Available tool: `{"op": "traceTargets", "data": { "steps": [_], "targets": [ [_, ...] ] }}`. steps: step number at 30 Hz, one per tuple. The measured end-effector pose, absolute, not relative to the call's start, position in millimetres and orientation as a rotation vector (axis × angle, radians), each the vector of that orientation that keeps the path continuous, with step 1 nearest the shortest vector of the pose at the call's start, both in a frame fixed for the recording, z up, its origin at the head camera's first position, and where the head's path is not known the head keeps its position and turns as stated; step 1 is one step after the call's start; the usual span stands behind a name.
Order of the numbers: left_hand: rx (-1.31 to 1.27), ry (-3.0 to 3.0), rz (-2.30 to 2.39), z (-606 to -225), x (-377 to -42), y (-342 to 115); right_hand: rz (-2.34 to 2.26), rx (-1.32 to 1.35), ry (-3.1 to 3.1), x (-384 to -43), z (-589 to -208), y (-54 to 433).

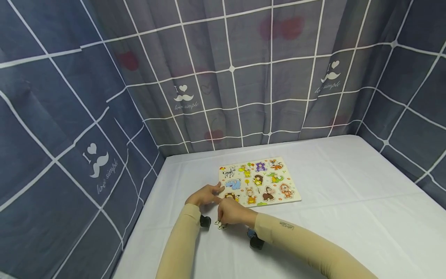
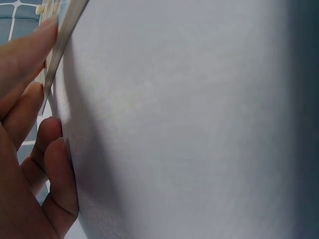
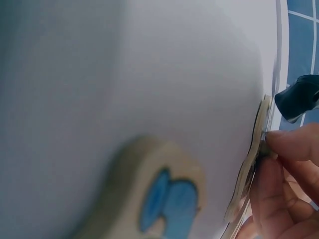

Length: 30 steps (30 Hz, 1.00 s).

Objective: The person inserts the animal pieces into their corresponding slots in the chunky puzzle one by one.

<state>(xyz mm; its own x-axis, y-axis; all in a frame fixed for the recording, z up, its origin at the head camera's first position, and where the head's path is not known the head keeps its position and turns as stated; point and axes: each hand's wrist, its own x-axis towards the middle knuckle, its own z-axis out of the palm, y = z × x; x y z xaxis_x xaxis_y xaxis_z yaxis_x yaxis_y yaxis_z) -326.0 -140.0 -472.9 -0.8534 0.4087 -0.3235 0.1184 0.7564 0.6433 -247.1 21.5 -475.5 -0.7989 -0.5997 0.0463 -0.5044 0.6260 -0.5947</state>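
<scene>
In the head view my left hand (image 1: 205, 195) is at the near left corner of a wooden animal puzzle board (image 1: 263, 190), its extended fingers touching the left edge. The left wrist view shows fingertips against the board's side (image 2: 66, 42), other fingers bent close to the table. Just in front of the board, my right hand (image 1: 232, 212) pinches a small pale puzzle piece with dark markings (image 1: 219, 224). Its edge (image 3: 245, 169) stands beside thumb and fingertips in the right wrist view; its picture is mostly hidden. A blue-printed puzzle piece (image 3: 172, 201) lies near the right wrist.
A white cloth covers the table (image 1: 334, 174). The board bears pictures of several animals, among them a zebra, an elephant and a crocodile. Dark wrist cameras (image 1: 256, 242) sit under both forearms. Gridded curtains (image 1: 244, 89) stand behind and at the sides.
</scene>
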Motion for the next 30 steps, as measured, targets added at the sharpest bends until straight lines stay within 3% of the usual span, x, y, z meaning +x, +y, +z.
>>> {"op": "traceTargets", "data": {
  "steps": [30],
  "targets": [
    [0.387, 2.487, 0.909, -472, -323, -139, -1.002, -0.890, 2.609, -253, -462, 38]
  ]
}}
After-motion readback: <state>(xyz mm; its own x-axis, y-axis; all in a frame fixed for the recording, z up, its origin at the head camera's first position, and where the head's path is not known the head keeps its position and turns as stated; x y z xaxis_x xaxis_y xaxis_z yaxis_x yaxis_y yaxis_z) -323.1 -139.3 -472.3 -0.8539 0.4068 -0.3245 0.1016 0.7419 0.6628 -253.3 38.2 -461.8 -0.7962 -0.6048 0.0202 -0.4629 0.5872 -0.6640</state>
